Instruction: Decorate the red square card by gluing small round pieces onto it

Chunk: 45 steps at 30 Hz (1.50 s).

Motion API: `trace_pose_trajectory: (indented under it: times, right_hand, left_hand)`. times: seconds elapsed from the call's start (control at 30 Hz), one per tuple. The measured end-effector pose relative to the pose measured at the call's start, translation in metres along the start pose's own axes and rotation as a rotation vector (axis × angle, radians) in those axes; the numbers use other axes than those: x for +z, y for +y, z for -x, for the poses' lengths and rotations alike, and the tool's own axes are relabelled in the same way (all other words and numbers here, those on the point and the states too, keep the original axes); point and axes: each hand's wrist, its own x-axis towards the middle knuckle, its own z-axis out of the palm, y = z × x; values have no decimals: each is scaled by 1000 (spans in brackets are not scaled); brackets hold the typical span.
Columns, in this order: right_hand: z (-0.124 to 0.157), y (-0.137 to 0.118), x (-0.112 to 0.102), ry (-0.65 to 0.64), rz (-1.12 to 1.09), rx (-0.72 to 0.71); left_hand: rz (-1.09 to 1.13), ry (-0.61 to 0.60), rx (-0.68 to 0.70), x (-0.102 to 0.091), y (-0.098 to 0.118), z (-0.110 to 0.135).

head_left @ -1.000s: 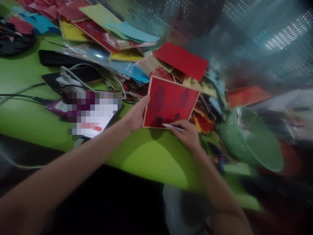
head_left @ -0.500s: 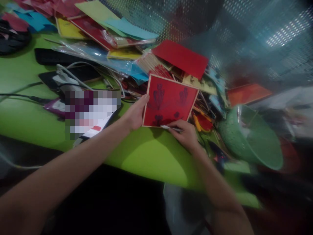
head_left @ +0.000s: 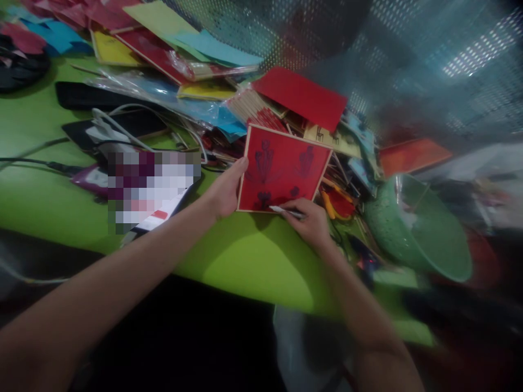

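A square red card (head_left: 286, 163) with dark drawn figures and a pale border lies tilted on the green table (head_left: 245, 261). My left hand (head_left: 226, 190) grips the card's left edge, thumb on top. My right hand (head_left: 310, 220) is closed in a pinch round a thin white pen (head_left: 284, 210), whose tip rests near the card's lower edge.
Behind the card lies a heap of coloured papers and cards, with a red sheet (head_left: 302, 98) on top. Cables and dark devices (head_left: 110, 130) lie at the left. A green perforated bowl (head_left: 420, 228) stands at the right, near the table's edge.
The pen tip has shifted slightly along the card's lower edge. The card and my left hand stay almost where they were; the view has drifted a little.
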Motion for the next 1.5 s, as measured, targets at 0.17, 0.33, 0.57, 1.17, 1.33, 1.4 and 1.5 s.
trace_pose_trajectory:
  times: [0.17, 0.33, 0.57, 1.17, 1.33, 1.4, 1.5]
  right_hand:
    - [-1, 0, 0, -1, 1, -30]
    - [0, 3, 3, 44, -6, -17]
    - [0, 3, 1, 75, -6, 5]
    - [0, 2, 1, 36, -5, 16]
    - [0, 0, 1, -18, -1, 5]
    - [1, 0, 1, -32, 4, 1]
    - [1, -1, 1, -36, 14, 2]
  left_hand:
    - [-18, -15, 3, 0, 0, 0]
    - [-22, -14, -7, -1, 0, -1]
    - [-44, -15, 16, 0, 1, 1]
    - [12, -2, -9, -2, -1, -2]
    - [-35, -13, 29, -3, -2, -2]
    - [-54, -16, 41, -3, -2, -1]
    - [-68, -15, 53, -3, -1, -1]
